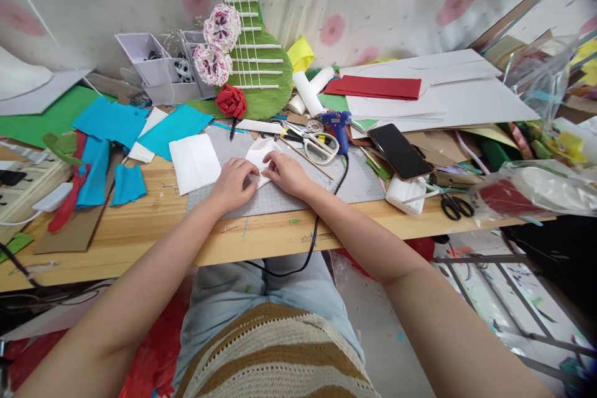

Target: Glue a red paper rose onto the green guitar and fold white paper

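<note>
A small white piece of paper [261, 150] is between my hands on the grey cutting mat [364, 180]. My left hand [237, 183] is closed at its left edge, fingers curled. From the right side my right hand [288, 172] pinches the same piece, thumb and fingertips together. Left of my hands lies a white square of paper [194, 163]. Just beyond them are white-handled scissors [321, 148], a thin wooden stick [305, 158] and a blue glue gun [339, 127], its black cord trailing over the table edge.
A green guitar-shaped piece [263, 74] with paper flowers stands at the back. Blue paper [109, 124] lies left. On the right are a red strip [373, 87], white boards [471, 96], a phone [400, 150], black scissors [456, 206] and a plastic bag [536, 189].
</note>
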`<control>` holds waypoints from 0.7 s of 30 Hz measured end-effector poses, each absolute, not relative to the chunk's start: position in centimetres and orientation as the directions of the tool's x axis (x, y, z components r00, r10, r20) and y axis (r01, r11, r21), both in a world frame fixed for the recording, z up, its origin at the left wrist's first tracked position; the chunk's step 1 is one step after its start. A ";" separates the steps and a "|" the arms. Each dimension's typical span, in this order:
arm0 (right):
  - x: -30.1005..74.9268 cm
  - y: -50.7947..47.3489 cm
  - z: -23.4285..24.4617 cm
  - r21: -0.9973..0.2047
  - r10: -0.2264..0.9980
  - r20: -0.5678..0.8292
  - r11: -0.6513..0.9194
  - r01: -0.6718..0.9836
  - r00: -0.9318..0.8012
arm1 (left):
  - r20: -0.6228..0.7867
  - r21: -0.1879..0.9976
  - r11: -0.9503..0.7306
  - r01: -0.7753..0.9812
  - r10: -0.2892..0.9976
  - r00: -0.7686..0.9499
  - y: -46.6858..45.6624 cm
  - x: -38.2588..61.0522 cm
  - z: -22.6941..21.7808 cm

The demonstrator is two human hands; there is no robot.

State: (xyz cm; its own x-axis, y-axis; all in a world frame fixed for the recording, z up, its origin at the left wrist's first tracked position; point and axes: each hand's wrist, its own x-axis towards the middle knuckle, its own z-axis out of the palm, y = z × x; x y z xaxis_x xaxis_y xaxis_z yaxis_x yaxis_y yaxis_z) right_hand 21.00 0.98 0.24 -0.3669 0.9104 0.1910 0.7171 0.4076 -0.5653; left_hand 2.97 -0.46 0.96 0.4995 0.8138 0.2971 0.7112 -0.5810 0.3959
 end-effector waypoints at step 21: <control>20.8 0.7 0.3 -0.389 0.882 0.213 0.471 0.792 -0.421 | 0.233 0.456 -0.377 0.806 0.925 0.301 0.9 3.6 1.0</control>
State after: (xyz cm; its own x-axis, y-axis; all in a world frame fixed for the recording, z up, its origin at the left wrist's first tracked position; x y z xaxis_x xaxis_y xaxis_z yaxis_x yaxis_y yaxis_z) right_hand 20.76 0.69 0.31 -0.4206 0.8820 0.2125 0.7918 0.4712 -0.3885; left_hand 3.55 0.88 0.99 0.3010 0.9248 0.2328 0.8063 -0.3772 0.4557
